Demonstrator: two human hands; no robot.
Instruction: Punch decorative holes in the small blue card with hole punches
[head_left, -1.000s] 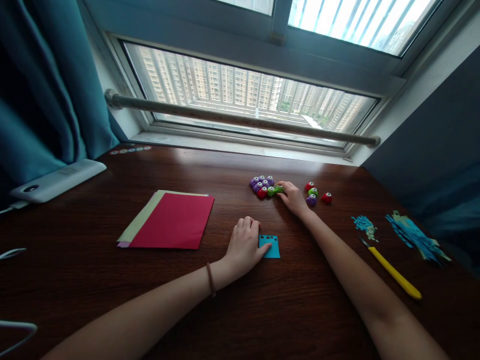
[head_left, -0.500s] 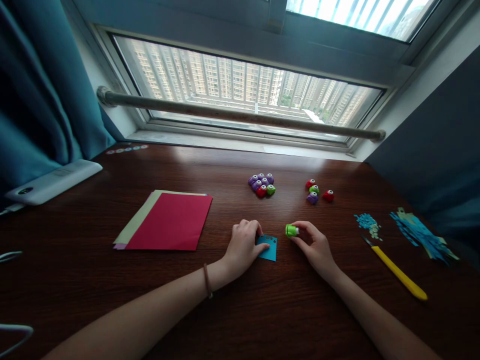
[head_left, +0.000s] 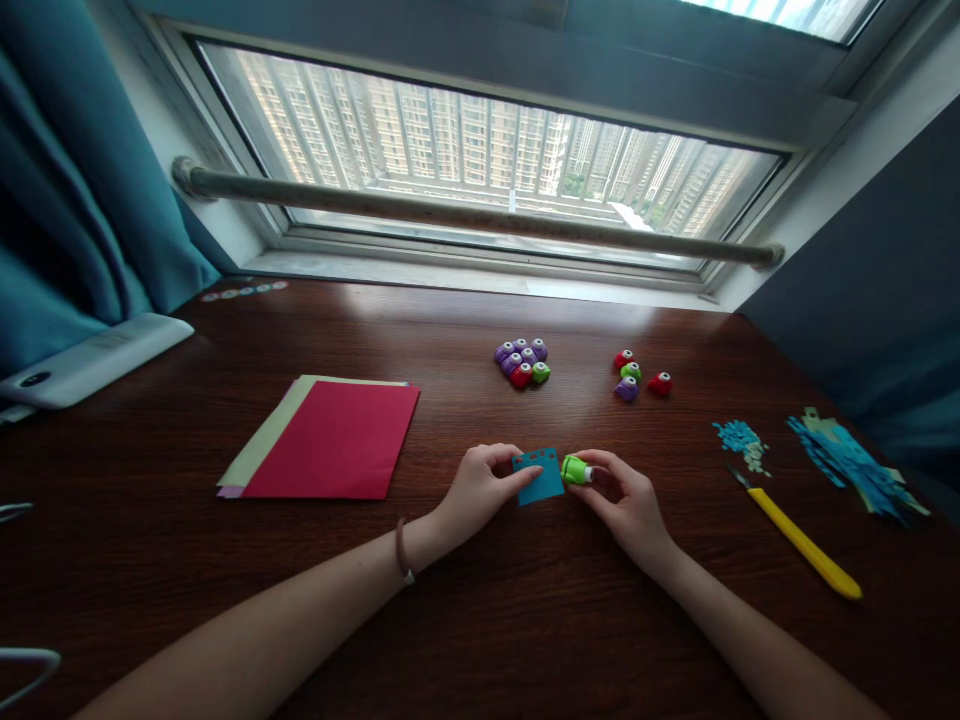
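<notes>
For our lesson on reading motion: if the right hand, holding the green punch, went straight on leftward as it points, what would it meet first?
The right hand holds the green punch aimed at the blue paper square, probably met first.

I see a small blue paper square (head_left: pixel 538 478) lifted slightly off the table, tilted, with a row of tiny punched holes along its top edge. Its left side is pinched by my left hand (head_left: pixel 474 492). A small green punch (head_left: pixel 576 470) with a white end lies on its side against the square's right edge, gripped in my right hand (head_left: pixel 628 505).
</notes>
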